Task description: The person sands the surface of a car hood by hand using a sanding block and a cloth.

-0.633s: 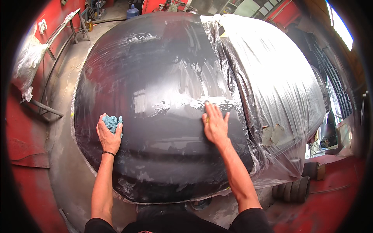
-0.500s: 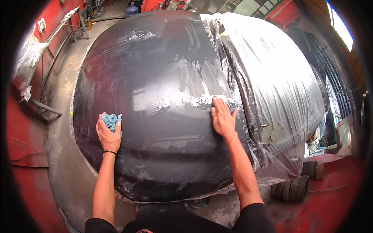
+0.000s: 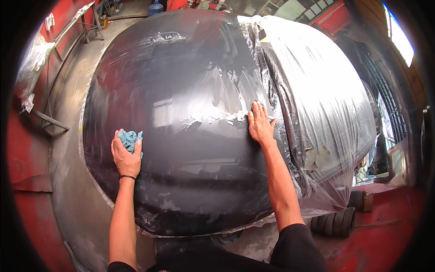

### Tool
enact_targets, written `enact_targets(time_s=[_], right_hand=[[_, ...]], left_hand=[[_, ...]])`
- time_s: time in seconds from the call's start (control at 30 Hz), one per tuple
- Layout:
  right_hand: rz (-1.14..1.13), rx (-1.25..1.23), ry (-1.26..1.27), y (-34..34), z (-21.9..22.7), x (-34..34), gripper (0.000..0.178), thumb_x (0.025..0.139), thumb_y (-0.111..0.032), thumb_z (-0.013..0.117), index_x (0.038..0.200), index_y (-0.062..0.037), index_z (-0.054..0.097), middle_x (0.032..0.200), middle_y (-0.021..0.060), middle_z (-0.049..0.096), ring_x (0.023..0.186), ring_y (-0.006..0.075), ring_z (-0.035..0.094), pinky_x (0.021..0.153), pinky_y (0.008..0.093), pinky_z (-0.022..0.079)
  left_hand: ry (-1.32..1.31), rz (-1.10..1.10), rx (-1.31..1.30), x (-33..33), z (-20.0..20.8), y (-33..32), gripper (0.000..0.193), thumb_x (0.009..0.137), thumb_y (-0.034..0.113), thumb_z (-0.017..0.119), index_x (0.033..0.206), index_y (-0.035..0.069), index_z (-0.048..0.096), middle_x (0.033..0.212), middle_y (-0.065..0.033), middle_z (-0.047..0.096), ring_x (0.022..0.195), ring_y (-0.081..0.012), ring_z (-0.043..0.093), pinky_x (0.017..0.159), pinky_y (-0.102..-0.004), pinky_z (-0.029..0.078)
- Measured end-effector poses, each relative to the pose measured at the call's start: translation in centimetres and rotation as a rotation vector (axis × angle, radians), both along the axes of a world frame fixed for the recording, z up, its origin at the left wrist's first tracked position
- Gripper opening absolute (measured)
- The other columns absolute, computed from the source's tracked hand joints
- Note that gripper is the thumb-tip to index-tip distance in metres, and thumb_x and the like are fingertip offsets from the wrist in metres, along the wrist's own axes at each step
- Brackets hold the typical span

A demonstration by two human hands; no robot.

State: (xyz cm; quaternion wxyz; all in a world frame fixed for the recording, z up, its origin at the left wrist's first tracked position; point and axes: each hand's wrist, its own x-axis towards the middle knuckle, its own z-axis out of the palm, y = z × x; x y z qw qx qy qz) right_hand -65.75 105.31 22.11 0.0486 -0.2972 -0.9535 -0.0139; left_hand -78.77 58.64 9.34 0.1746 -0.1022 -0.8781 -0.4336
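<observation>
A large, curved dark car panel [image 3: 181, 149] spreads out in front of me, glossy and wet. Streaks of whitish wet residue [image 3: 192, 121] lie across its middle and right part. On its left side, my left hand [image 3: 125, 155] is closed around a crumpled blue-green cloth [image 3: 130, 139], close to the surface. My right hand [image 3: 261, 125] rests flat on the panel near the right, its fingers stretched out and pointing away from me. Whether something thin lies beneath that palm is hidden.
Clear plastic sheeting [image 3: 326, 95] covers the part to the right, with a torn brown patch [image 3: 317, 157] on it. Stacked dark cylinders [image 3: 333, 222] stand at the lower right. A metal frame [image 3: 50, 120] lines the left wall. A blue water jug [image 3: 155, 8] is at the back.
My right hand has slid slightly away from me and to the right, and the white residue by its fingertips has shrunk. My left hand stays with the cloth in nearly the same place.
</observation>
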Motion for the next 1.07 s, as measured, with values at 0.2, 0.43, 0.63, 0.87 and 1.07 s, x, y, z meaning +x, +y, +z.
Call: enact_targets(time_s=[0.2, 0.43, 0.63, 0.87, 1.07], right_hand=[[0.159, -0.012, -0.034, -8.1, -2.9, 6.5, 0.063, 0.119, -0.047, 0.035, 0.176, -0.0206, 0.031, 0.182, 0.0038, 0.032, 0.170, 0.0300, 0.024, 0.129, 0.0801, 0.006], [-0.125, -0.058, 0.030, -0.1, 0.0, 0.5, 0.064, 0.119, -0.047, 0.032, 0.175, -0.0167, 0.033, 0.182, 0.0035, 0.034, 0.170, 0.0298, 0.025, 0.127, 0.0842, 0.006], [0.162, -0.056, -0.020, -10.8, -2.8, 0.4, 0.063, 0.120, -0.048, 0.029, 0.175, -0.0180, 0.031, 0.182, 0.0058, 0.032, 0.170, 0.0294, 0.025, 0.128, 0.0824, 0.003], [-0.136, -0.055, 0.040, -2.0, -0.4, 1.4, 0.064, 0.120, -0.048, 0.029, 0.175, -0.0168, 0.032, 0.182, 0.0047, 0.032, 0.170, 0.0286, 0.025, 0.127, 0.0843, 0.003], [0.168, -0.057, 0.013, -13.2, -4.2, 2.2, 0.068, 0.118, -0.052, 0.032, 0.177, -0.0182, 0.028, 0.184, 0.0032, 0.028, 0.171, 0.0297, 0.020, 0.130, 0.0795, 0.000]], left_hand=[[0.002, 0.073, -0.009, -0.3, 0.5, -1.8, 0.071, 0.097, 0.032, 0.080, 0.154, 0.003, 0.050, 0.157, -0.0234, 0.056, 0.149, -0.0458, 0.048, 0.125, -0.0548, 0.038], [0.025, 0.031, -0.025, 0.1, 0.6, 0.6, 0.070, 0.098, 0.035, 0.079, 0.152, 0.001, 0.051, 0.156, -0.0221, 0.058, 0.147, -0.0447, 0.052, 0.122, -0.0539, 0.042], [0.008, 0.059, 0.003, -0.3, 0.4, -1.8, 0.072, 0.095, 0.035, 0.081, 0.153, 0.004, 0.052, 0.156, -0.0235, 0.057, 0.146, -0.0460, 0.051, 0.124, -0.0549, 0.039], [-0.031, 0.013, 0.012, 0.2, 0.2, 0.3, 0.073, 0.095, 0.036, 0.082, 0.153, 0.003, 0.053, 0.154, -0.0229, 0.059, 0.145, -0.0450, 0.053, 0.123, -0.0532, 0.041], [-0.062, 0.040, 0.007, -0.5, 0.5, -1.3, 0.074, 0.094, 0.035, 0.083, 0.154, 0.004, 0.052, 0.155, -0.0223, 0.058, 0.146, -0.0448, 0.052, 0.123, -0.0529, 0.041]])
